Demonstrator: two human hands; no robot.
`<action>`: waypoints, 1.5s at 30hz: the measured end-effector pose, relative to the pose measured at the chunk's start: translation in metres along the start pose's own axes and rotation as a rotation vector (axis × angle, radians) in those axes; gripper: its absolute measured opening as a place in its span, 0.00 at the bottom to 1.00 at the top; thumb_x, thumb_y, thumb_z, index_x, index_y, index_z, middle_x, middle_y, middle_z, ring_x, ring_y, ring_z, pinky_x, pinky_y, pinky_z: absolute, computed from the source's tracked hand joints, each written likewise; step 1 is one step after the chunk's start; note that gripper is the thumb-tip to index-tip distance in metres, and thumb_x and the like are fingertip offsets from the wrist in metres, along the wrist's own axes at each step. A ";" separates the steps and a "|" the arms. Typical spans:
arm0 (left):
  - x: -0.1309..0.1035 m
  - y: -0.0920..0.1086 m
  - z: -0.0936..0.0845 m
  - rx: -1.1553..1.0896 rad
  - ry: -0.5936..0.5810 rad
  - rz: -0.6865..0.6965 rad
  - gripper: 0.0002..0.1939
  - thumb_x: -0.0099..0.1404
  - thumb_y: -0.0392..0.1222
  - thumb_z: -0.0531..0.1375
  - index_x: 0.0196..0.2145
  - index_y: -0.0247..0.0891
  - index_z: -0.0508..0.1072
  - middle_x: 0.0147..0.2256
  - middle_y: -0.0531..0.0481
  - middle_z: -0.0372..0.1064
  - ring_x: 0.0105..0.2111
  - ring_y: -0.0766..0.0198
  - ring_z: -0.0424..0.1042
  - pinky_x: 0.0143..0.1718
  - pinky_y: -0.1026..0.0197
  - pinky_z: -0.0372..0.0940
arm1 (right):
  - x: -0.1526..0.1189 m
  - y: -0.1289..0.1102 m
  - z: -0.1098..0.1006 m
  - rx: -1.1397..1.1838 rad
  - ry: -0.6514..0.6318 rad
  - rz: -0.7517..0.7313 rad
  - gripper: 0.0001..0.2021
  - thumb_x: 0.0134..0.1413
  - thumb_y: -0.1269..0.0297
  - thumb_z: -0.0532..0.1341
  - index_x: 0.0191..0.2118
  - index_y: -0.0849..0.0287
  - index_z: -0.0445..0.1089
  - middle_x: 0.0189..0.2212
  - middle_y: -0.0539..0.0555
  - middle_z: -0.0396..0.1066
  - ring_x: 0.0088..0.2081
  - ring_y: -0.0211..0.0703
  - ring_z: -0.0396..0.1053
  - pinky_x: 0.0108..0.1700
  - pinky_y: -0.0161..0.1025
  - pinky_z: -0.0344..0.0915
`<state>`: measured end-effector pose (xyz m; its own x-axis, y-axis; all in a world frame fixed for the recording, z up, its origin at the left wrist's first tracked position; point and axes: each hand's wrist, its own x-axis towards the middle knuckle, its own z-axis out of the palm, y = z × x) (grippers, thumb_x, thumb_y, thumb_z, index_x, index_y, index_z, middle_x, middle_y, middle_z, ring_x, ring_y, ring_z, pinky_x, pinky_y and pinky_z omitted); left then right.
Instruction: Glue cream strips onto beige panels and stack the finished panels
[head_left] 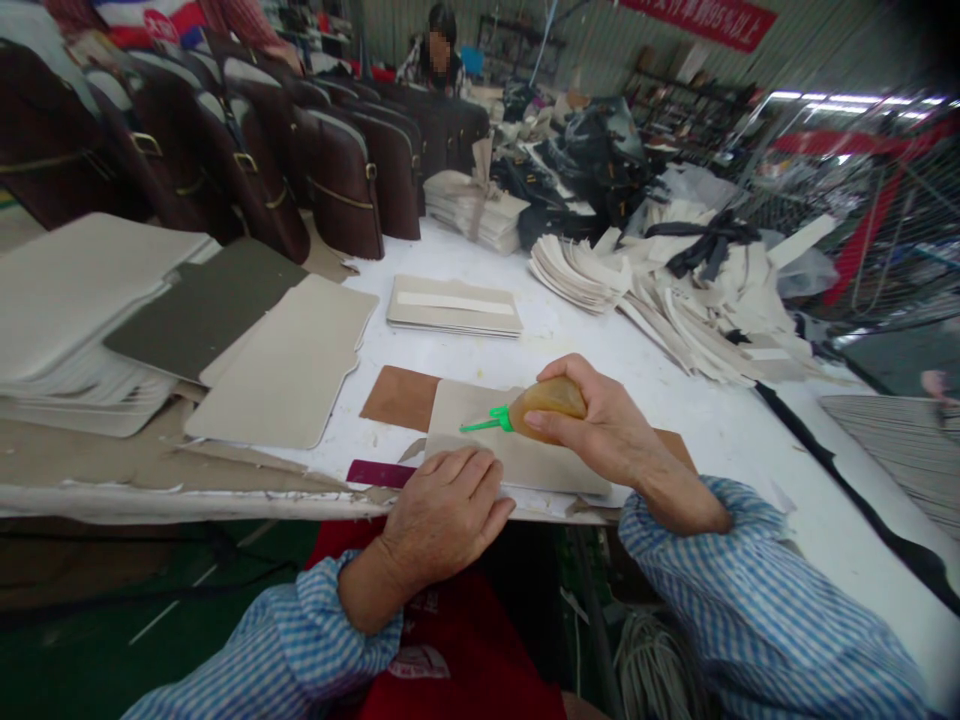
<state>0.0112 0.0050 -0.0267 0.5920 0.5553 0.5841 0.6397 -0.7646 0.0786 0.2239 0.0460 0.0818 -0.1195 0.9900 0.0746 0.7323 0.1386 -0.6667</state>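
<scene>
In my right hand is a yellowish squeeze bottle with a green nozzle, tipped left over a beige panel. The nozzle tip is just above the panel's left part. My left hand lies palm down on the panel's lower left edge, fingers flat and close together. A brown piece shows at the panel's left, and another brown piece shows behind my right wrist. A dark magenta strip lies left of my left hand.
Beige boards and a dark board lie left. A small stack of beige pieces sits ahead. Brown bags stand at the back left, with loose strips at the right. People are beyond the table.
</scene>
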 end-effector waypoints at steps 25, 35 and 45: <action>0.001 -0.001 -0.002 -0.013 -0.011 0.000 0.15 0.76 0.44 0.56 0.50 0.31 0.76 0.48 0.43 0.76 0.47 0.50 0.71 0.47 0.49 0.66 | -0.004 -0.001 -0.008 -0.092 0.013 -0.017 0.17 0.52 0.51 0.67 0.42 0.55 0.68 0.32 0.52 0.71 0.33 0.47 0.65 0.36 0.44 0.58; -0.001 -0.001 0.000 0.005 -0.006 -0.002 0.16 0.76 0.45 0.56 0.50 0.31 0.76 0.49 0.43 0.75 0.49 0.50 0.71 0.49 0.49 0.65 | -0.023 0.075 0.000 0.827 0.477 0.264 0.27 0.39 0.49 0.77 0.45 0.53 0.72 0.38 0.51 0.73 0.36 0.44 0.70 0.34 0.39 0.66; 0.000 -0.009 -0.003 0.051 0.042 0.101 0.16 0.76 0.39 0.54 0.50 0.26 0.77 0.49 0.36 0.75 0.49 0.46 0.72 0.50 0.46 0.63 | -0.076 0.193 -0.083 1.202 1.117 0.423 0.08 0.63 0.59 0.60 0.42 0.56 0.72 0.32 0.47 0.73 0.27 0.35 0.68 0.22 0.31 0.57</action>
<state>0.0041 0.0115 -0.0252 0.6341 0.4616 0.6203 0.6027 -0.7977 -0.0225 0.4297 -0.0008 0.0090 0.8187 0.5557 -0.1450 -0.3618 0.3029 -0.8817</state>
